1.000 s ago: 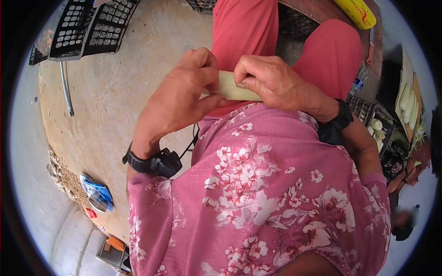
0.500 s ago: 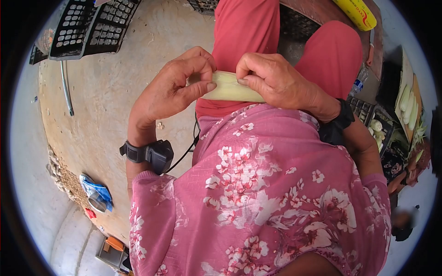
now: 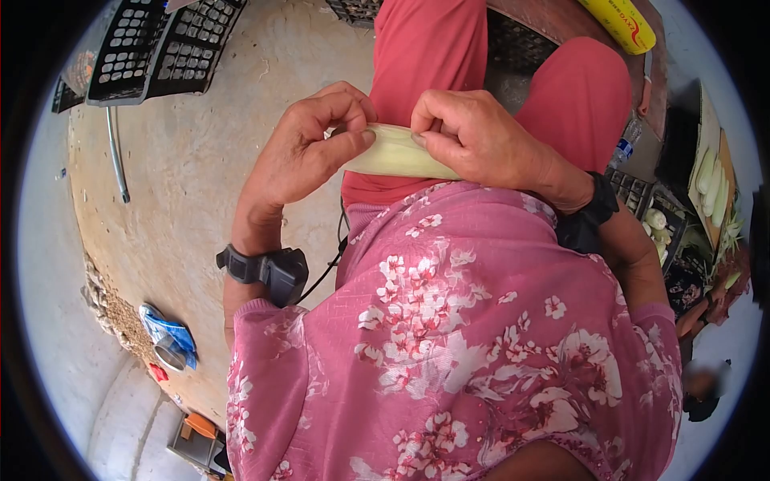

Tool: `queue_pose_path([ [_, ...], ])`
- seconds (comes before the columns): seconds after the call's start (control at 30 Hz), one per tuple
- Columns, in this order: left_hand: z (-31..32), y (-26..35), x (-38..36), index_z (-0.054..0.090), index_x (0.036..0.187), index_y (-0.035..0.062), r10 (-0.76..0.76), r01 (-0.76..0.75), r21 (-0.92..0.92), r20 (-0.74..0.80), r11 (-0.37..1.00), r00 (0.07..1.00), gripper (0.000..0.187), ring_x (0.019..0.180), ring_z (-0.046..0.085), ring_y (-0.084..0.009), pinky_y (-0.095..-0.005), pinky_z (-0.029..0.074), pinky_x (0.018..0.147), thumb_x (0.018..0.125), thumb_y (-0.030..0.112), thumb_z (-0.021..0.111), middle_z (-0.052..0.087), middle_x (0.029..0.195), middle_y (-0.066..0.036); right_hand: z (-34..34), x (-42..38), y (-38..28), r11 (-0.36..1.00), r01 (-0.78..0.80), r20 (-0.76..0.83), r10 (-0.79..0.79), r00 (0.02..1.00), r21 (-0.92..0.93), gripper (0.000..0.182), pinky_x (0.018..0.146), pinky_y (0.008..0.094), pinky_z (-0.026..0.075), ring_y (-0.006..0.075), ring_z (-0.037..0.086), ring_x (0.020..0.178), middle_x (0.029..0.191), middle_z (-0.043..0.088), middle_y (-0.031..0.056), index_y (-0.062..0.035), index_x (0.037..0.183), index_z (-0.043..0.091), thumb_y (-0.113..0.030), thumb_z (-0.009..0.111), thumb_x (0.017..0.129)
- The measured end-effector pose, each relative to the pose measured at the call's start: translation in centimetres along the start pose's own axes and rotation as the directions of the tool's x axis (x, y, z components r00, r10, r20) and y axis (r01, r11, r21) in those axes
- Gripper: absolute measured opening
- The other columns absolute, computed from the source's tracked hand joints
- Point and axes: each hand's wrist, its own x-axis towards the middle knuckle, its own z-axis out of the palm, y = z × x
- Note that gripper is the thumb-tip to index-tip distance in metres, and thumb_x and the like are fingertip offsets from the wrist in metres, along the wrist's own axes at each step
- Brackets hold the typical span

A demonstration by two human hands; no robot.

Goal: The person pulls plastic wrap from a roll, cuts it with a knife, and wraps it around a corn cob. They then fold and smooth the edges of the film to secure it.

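Observation:
A pale green corn cob in its husk (image 3: 401,154) lies crosswise above my lap, over the red trousers (image 3: 429,56). My left hand (image 3: 309,148) is closed in a pinch at the cob's left end, with thumb and index finger meeting near its upper edge. On the cob's right part, my right hand (image 3: 473,140) pinches the upper edge of the husk between thumb and bent fingers. The lower right end of the cob is hidden behind my right hand.
Black crates (image 3: 180,52) stand at the upper left. Pale cobs (image 3: 710,184) lie on a board at the right, near a crate (image 3: 670,220) of produce. A plastic bottle (image 3: 628,140) and a yellow package (image 3: 622,24) are at the upper right. A blue bag (image 3: 172,333) lies lower left.
My left hand and forearm have shifted slightly to the right, and the left wrist has turned a little. My right hand is almost where it was, still pinching the husk.

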Motion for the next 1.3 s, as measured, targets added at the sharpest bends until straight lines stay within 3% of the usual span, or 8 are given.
queue_pose_path([
  [0.17,0.3,-0.4,0.0,0.049,0.075,0.0055,-0.051,0.05,-0.019,-0.048,0.999,0.998,0.018,0.086,0.048,-0.006,-0.0209,0.039,0.073,0.084,0.002,0.063,0.056,0.102,-0.001,-0.1,0.2,-0.7,0.989,-0.146,0.026,0.145,0.989,0.031,0.01,0.056,0.0263,0.046,0.0071,0.058,0.063,0.069,0.061,0.0059,-0.0003,0.09,0.056,-0.002,0.065,0.088],
  [0.37,0.1,-0.7,0.1,0.05,0.074,0.006,-0.101,0.101,-0.031,-0.026,0.994,0.995,0.018,0.087,0.05,-0.0058,-0.0212,0.04,0.075,0.083,0.001,0.064,0.056,0.103,-0.001,0.0,0.4,-0.2,0.973,-0.224,0.041,0.222,0.974,0.058,0.012,0.059,0.0242,0.046,0.0044,0.056,0.067,0.071,0.062,0.0022,0.0001,0.09,0.056,-0.001,0.067,0.087],
  [0.57,0.6,-1.0,-0.1,0.052,0.078,0.0068,-0.248,0.237,-0.183,-0.042,0.954,0.968,0.016,0.089,0.053,-0.008,-0.0236,0.043,0.079,0.086,0.006,0.066,0.061,0.103,-0.002,-0.3,0.4,-0.2,0.973,-0.224,0.033,0.222,0.974,0.057,0.015,0.058,0.0244,0.045,0.0049,0.054,0.065,0.071,0.061,0.0014,-0.001,0.088,0.057,-0.005,0.071,0.087],
  [0.67,0.6,-1.8,0.0,0.053,0.084,0.0068,-0.207,0.188,-0.269,-0.046,0.945,0.977,0.014,0.091,0.055,-0.01,-0.0252,0.044,0.081,0.087,0.008,0.067,0.063,0.102,-0.004,-0.9,0.6,-0.6,0.975,-0.221,0.038,0.222,0.974,-0.036,0.016,0.057,0.0251,0.044,0.0055,0.053,0.064,0.07,0.059,0.0004,-0.0016,0.084,0.058,-0.007,0.072,0.086],
  [0.77,0.6,-2.0,-0.1,0.054,0.089,0.0068,-0.195,0.174,-0.333,-0.033,0.927,0.98,0.012,0.092,0.056,-0.0116,-0.0262,0.045,0.083,0.087,0.006,0.066,0.063,0.103,-0.005,-1.5,0.5,0.0,0.964,-0.263,0.07,0.265,0.962,-0.038,0.016,0.058,0.0313,0.047,0.0148,0.061,0.063,0.072,0.067,0.0087,-0.0006,0.083,0.063,-0.013,0.073,0.083],
  [0.97,1.3,-2.7,0.0,0.058,0.089,0.0054,-0.197,0.154,-0.504,-0.033,0.85,0.98,0.008,0.091,0.056,-0.0113,-0.0247,0.043,0.084,0.084,0.002,0.063,0.061,0.098,-0.002,-1.3,-0.1,2.5,0.948,-0.305,0.089,0.297,0.951,0.096,0.016,0.061,0.0303,0.047,0.0113,0.059,0.066,0.07,0.065,0.0065,-0.0003,0.084,0.065,-0.015,0.072,0.085],
  [1.17,1.4,-3.2,-0.2,0.059,0.087,0.0053,-0.209,0.151,-0.565,-0.039,0.811,0.977,0.007,0.092,0.057,-0.0129,-0.0251,0.044,0.085,0.083,0.0,0.059,0.062,0.1,-0.004,-2.8,-0.2,1.7,0.925,-0.381,0.019,0.381,0.924,0.003,0.022,0.06,0.0312,0.047,0.0117,0.059,0.066,0.073,0.066,0.0065,-0.0013,0.086,0.065,-0.023,0.071,0.089],
  [1.3,1.4,-3.3,-0.3,0.058,0.088,0.0059,-0.204,0.148,-0.58,-0.033,0.801,0.978,0.008,0.094,0.057,-0.014,-0.0263,0.044,0.086,0.083,0.0,0.06,0.062,0.102,-0.005,-2.8,-0.8,1.0,0.943,-0.329,0.137,0.321,0.937,0.047,0.025,0.063,0.0309,0.048,0.0133,0.061,0.068,0.076,0.067,0.0073,-0.0026,0.087,0.065,-0.027,0.072,0.088],
])
